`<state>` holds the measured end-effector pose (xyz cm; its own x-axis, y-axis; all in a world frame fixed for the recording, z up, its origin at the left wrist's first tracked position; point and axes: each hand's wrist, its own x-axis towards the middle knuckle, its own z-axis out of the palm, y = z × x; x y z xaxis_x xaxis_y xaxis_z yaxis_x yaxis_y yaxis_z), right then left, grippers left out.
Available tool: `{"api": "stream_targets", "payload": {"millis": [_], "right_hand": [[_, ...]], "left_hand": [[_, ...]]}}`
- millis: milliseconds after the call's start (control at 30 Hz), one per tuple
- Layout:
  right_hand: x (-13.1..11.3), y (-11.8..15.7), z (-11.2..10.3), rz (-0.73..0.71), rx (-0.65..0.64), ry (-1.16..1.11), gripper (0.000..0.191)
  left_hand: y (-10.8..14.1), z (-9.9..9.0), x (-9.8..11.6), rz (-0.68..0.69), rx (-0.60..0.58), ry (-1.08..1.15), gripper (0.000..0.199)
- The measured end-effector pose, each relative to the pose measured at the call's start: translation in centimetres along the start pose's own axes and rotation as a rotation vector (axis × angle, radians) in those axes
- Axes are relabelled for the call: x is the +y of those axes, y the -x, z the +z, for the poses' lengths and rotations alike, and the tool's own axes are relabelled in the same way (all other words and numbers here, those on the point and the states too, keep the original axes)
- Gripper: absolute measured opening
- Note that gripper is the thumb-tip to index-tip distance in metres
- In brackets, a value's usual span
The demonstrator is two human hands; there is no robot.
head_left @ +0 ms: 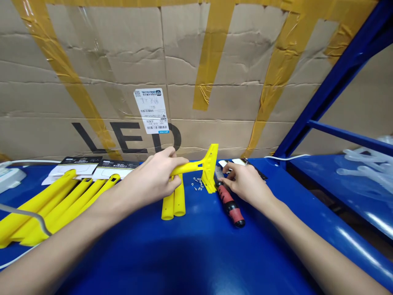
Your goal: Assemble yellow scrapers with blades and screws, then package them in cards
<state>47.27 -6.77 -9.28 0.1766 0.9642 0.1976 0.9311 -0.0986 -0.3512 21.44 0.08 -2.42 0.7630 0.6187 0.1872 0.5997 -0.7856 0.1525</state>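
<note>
My left hand (156,174) is closed round the handle of a yellow scraper (210,162), whose wide head points right. Under and behind that hand, two yellow tubes (179,200) lie on the blue table. Small screws (197,184) are scattered just left of the scraper head. My right hand (245,180) has its thumb and fingers bent together by the metal end of a red and black screwdriver-like tool (229,203); what the fingertips hold, if anything, is too small to tell. The tool lies on the table, its handle toward me.
Several yellow handles (64,205) and black-and-white packages (113,169) lie at the left, with a cable (27,213) crossing them. A large taped carton (184,53) stands behind. At the right are a blue metal frame (325,90) and clear plastic pieces (368,164).
</note>
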Motion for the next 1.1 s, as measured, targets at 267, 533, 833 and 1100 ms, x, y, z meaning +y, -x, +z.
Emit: {"api": "stream_targets", "payload": {"millis": [267, 533, 833, 1100], "right_hand": [[-1.3, -1.0, -0.2, 0.095, -0.025, 0.027, 0.016], [-1.5, -1.1, -0.4, 0.119, -0.039, 0.007, 0.013], [-1.2, -1.4, -0.2, 0.156, -0.029, -0.052, 0.021], [-1.9, -0.8, -1.3, 0.265, -0.063, -0.223, 0.018]], "left_hand": [[0.0, -0.2, 0.1, -0.012, -0.026, -0.024, 0.043], [0.1, -0.2, 0.1, -0.006, -0.052, -0.038, 0.046], [0.1, -0.2, 0.1, -0.017, -0.050, -0.061, 0.047], [0.2, 0.0, 0.0, 0.006, -0.167, -0.108, 0.034]]}}
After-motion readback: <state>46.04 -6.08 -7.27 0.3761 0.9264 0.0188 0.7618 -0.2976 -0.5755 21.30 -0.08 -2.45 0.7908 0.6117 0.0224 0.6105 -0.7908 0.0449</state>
